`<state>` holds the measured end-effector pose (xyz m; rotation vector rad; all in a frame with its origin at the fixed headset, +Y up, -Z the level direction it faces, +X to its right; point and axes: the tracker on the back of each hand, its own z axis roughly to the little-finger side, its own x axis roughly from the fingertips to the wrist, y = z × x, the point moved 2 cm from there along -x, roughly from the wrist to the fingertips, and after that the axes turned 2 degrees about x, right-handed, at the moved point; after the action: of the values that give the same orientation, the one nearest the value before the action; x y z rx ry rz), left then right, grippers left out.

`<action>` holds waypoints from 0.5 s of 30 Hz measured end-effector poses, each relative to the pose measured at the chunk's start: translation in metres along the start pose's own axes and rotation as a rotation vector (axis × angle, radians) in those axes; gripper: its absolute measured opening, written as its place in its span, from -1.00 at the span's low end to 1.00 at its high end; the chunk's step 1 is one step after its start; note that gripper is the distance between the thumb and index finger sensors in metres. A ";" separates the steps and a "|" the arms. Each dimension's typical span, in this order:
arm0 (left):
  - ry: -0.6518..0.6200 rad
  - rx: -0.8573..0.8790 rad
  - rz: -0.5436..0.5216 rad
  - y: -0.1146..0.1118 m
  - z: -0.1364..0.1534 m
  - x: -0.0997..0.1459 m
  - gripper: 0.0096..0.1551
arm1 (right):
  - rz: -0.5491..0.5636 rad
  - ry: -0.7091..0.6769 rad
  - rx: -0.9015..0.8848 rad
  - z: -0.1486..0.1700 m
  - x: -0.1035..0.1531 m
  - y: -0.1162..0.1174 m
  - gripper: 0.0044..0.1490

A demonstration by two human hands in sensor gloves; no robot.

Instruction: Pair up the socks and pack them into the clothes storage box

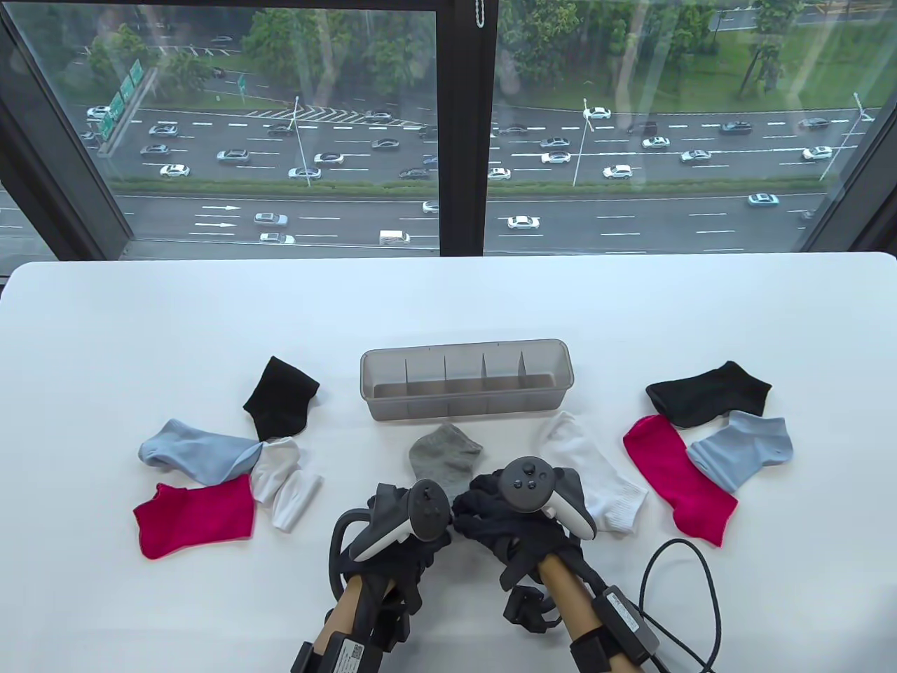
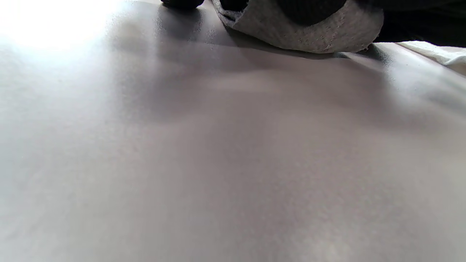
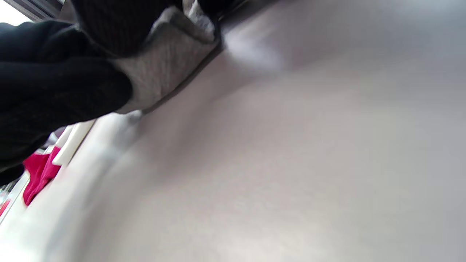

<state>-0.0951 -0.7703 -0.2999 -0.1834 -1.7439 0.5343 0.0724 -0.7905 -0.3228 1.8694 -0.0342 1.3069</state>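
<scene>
A grey sock lies just in front of the grey divided storage box, whose compartments hold nothing. Both hands meet at the sock's near edge. My left hand pinches that edge; the left wrist view shows the grey fabric folded round dark fingertips at the top. My right hand grips it too, and in the right wrist view its gloved fingers curl over the grey fabric. The trackers hide most of the fingers from above.
On the left lie a black sock, a light blue sock, a white sock and a magenta sock. On the right lie a white sock, a black sock, a light blue sock and a magenta sock. A black cable loops near my right wrist.
</scene>
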 end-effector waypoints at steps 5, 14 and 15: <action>-0.008 0.054 0.003 -0.001 0.002 0.001 -0.53 | 0.007 0.020 0.036 -0.001 -0.001 0.003 -0.49; 0.012 0.000 -0.041 0.001 -0.002 -0.001 -0.55 | 0.007 0.039 -0.105 0.002 -0.001 0.002 -0.52; 0.012 0.005 -0.047 0.001 -0.001 -0.001 -0.55 | 0.034 0.044 -0.099 0.002 -0.001 0.002 -0.52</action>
<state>-0.0943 -0.7694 -0.3008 -0.1420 -1.7315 0.5022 0.0731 -0.7935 -0.3226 1.7628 -0.1062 1.3443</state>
